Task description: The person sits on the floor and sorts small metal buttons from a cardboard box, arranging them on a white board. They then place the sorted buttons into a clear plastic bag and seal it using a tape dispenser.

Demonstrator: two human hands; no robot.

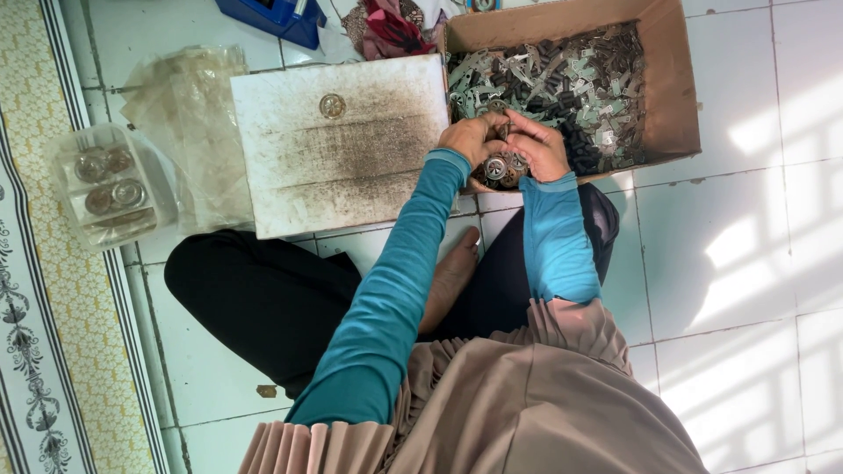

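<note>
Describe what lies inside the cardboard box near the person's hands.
The cardboard box holds a heap of small grey and dark metal parts. The left hand and right hand cover its near edge; the box bottom is hidden.

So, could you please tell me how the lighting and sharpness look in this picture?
Head view: striped sunlight washes out the floor tiles at right; the board is evenly lit and sharp; the small parts between the hands, left and right, are too small to resolve.
</note>
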